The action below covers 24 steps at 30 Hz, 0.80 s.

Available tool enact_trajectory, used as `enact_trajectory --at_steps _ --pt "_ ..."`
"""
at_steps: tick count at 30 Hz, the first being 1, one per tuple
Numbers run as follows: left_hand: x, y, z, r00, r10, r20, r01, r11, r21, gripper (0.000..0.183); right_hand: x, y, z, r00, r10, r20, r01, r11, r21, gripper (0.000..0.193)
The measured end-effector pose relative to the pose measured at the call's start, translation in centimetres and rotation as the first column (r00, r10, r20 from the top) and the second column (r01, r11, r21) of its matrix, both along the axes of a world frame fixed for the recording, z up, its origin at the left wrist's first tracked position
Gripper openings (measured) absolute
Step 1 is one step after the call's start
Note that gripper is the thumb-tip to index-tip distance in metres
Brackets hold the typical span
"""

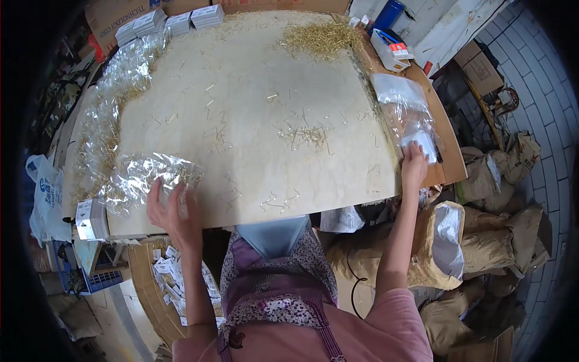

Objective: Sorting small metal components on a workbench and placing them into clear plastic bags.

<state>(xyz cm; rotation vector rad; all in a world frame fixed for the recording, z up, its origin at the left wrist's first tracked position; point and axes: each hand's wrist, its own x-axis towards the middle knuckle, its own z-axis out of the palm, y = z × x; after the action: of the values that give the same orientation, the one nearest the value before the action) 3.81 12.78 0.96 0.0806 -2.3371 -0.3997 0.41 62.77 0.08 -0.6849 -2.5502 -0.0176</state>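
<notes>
At the left front of the table, my left hand (175, 211) has its fingers apart and curved over a clear plastic bag (160, 172) with thin gold wire pieces in it. The fingertips are at the bag's near edge. Over at the right, my right hand (415, 166) lies with its fingertips on a stack of clear, flat plastic bags (401, 90), where a white patch (419, 143) shows under the fingers. Bent gold wire pieces (304, 136) are scattered across the pale tabletop (241, 78), some loosely heaped in the middle.
Filled clear bags (114, 102) line the left edge. White card stacks stand at the back left (148, 23) and front left (90, 220). A larger heap of gold wire (319, 39) lies at the back right. A cardboard box (157, 283) of small cards sits below; sacks (446, 247) stand right.
</notes>
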Motion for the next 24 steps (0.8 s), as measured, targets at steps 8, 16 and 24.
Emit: enact_trajectory --at_steps 8,16,24 --pt "5.4 5.0 0.1 0.948 -0.293 0.125 0.262 0.940 0.221 0.027 1.6 -0.4 0.1 0.913 0.155 -0.377 -0.087 0.978 0.191 0.016" --pt "5.7 5.9 0.1 0.893 -0.416 0.174 0.373 0.898 0.234 0.027 -0.4 2.0 0.1 0.987 -0.119 -0.107 0.128 0.989 0.078 0.034" --pt "6.6 5.8 -0.2 0.881 -0.430 0.200 0.360 0.881 0.307 0.026 -1.0 4.5 -0.7 0.959 -0.238 -0.154 0.190 0.942 -0.277 0.020"
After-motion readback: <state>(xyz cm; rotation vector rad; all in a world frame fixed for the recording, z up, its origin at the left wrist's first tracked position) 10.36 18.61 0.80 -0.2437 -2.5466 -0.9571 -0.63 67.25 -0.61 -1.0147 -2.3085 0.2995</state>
